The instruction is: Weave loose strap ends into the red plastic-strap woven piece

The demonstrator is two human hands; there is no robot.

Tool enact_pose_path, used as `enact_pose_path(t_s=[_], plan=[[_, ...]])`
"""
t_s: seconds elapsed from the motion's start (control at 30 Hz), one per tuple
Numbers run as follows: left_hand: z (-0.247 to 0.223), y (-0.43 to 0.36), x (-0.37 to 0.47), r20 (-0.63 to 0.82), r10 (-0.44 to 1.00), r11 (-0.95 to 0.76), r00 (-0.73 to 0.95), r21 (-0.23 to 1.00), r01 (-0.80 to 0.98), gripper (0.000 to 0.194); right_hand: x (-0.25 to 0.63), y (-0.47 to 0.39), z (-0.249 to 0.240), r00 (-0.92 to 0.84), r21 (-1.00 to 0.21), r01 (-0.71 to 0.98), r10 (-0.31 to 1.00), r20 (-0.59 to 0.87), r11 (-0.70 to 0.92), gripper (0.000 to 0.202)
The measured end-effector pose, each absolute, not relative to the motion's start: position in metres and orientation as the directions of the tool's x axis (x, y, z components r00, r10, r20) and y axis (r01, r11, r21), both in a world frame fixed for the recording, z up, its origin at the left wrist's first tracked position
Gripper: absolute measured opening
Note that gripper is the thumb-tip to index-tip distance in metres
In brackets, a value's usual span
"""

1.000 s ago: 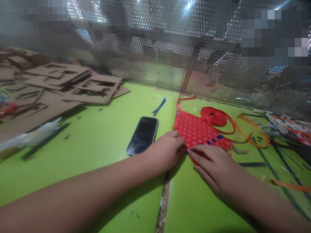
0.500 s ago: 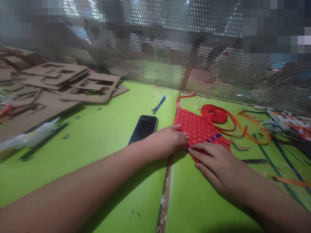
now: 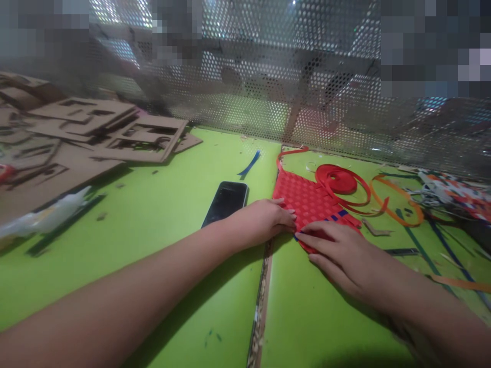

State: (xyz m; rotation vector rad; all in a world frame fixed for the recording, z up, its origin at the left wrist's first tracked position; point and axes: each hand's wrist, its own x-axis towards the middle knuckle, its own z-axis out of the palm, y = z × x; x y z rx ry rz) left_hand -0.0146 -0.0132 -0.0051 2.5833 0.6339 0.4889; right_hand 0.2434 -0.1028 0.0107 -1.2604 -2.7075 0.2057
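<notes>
A red woven mat [image 3: 307,197] of flat strips lies across the seam of the green table, with a blue strip [image 3: 339,215] threaded in and out along its near edge. My left hand [image 3: 270,220] holds the mat's left corner, fingers bent over the weave; its thumb is hidden. At the near edge my right hand [image 3: 337,250] has its fingertips closed on the mat, close to the end of the blue strip. The two hands' fingertips nearly meet. Behind the mat rests a coil of red strip [image 3: 341,179], with a loose loop around it.
A phone [image 3: 226,202] lies beside my left forearm, and a short blue strip [image 3: 250,163] behind it. Cut cardboard pieces [image 3: 141,138] are stacked at left. An orange strip loop [image 3: 416,214] and other strips lie at right. A perforated metal panel [image 3: 245,97] borders the back.
The view has shifted slightly. Both hands stay at the mat's near edge with hardly any movement, and the mat lies where it was.
</notes>
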Motion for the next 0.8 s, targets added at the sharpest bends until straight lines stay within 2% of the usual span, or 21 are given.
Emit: enact_pose_path(t_s=[0.3,0.67,0.8], plan=[[-0.002,-0.015,-0.014,0.226,0.508,-0.802,0.831,0.476,0.361,0.02,0.241,-0.1,0.016,-0.618,-0.251,0.754,0.785,0.041,0.607,0.039],[-0.002,-0.017,-0.014,0.239,0.509,-0.812,0.827,0.453,0.369,0.019,0.233,-0.112,0.011,-0.629,-0.104,0.764,0.771,0.096,0.636,0.042],[-0.002,-0.017,-0.014,0.238,0.506,-0.813,0.829,0.453,0.366,0.019,0.237,-0.11,0.013,-0.641,-0.102,0.754,0.761,0.105,0.649,0.042]])
